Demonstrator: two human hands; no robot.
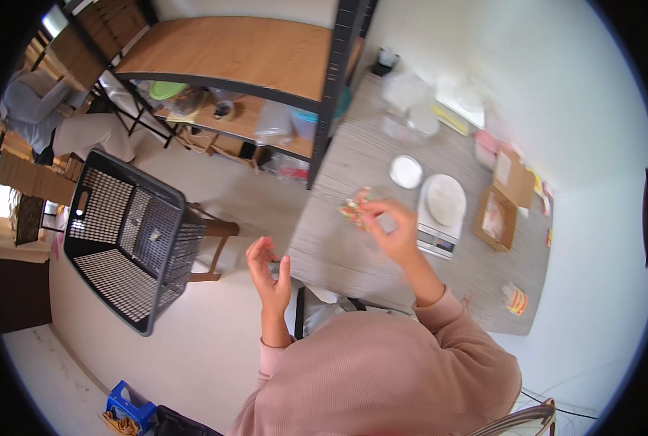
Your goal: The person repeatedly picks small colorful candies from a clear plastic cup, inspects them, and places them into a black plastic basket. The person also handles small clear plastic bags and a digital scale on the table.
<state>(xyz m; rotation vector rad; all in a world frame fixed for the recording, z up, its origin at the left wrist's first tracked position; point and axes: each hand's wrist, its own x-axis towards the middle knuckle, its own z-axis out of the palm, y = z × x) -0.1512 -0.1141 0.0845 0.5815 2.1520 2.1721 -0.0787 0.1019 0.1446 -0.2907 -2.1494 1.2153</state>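
Note:
My right hand [395,231] is above the grey wood-look table [331,251], its fingers pinched at a small red, green and white patterned piece [354,206], blurred, whose kind I cannot make out. Just right of that hand sits a digital kitchen scale [442,238] with a round pale pan. Beyond the hand lies a round white lid or dish [406,171]. Off the table's left edge, my left hand [269,275] is raised, fingers loosely curled and apart, with nothing in it. An opened small cardboard box [497,221] with something clear inside stands right of the scale.
A clear jar [420,121] stands farther back. A small container with a yellow-and-red label [515,299] is near the right corner. Left, a black mesh crate [170,236] rests on a wooden stool [219,231]. Behind are shelves [229,54]; another person [41,109] sits far left.

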